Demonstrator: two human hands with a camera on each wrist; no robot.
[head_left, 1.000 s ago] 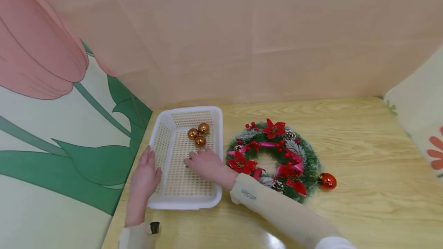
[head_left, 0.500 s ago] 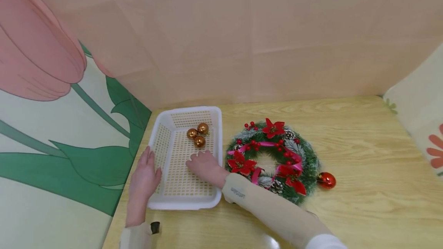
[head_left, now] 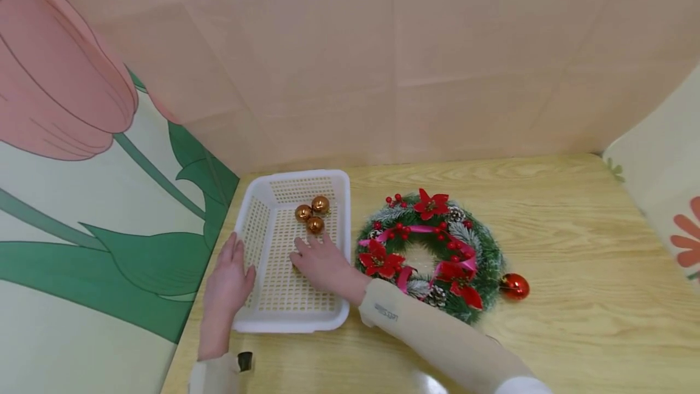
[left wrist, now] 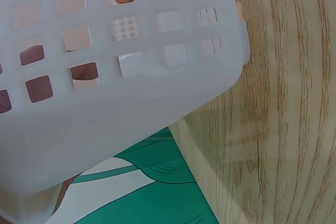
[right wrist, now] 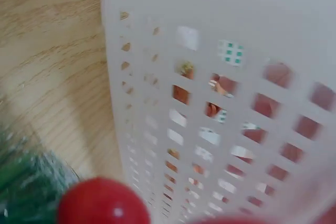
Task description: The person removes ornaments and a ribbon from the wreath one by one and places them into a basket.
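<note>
A white plastic basket [head_left: 341, 309] stands on the wooden table. My left hand [head_left: 225, 281] rests along its left rim, fingers straight and together, thumb towards the inside. My right hand [head_left: 322, 265] reaches down into the basket, fingers bent over a copper Christmas bauble mostly hidden beneath them. A glint of gold shows by its fingertips, and copper [right wrist: 181, 94] shows through the wall holes in the right wrist view. Just beyond this hand, three shiny copper baubles [head_left: 313, 214] lie grouped on the basket floor.
Right of the basket lies a green Christmas wreath [head_left: 489, 260] with red flowers, berries and pine cones. A red bauble [head_left: 514, 286] sits at its right edge. A small black object [head_left: 245, 360] is near the left sleeve. Fabric-like walls border the table.
My right hand shifts slightly inside the basket and its fingers spread a little. The left hand, the three baubles and the wreath stay in place.
</note>
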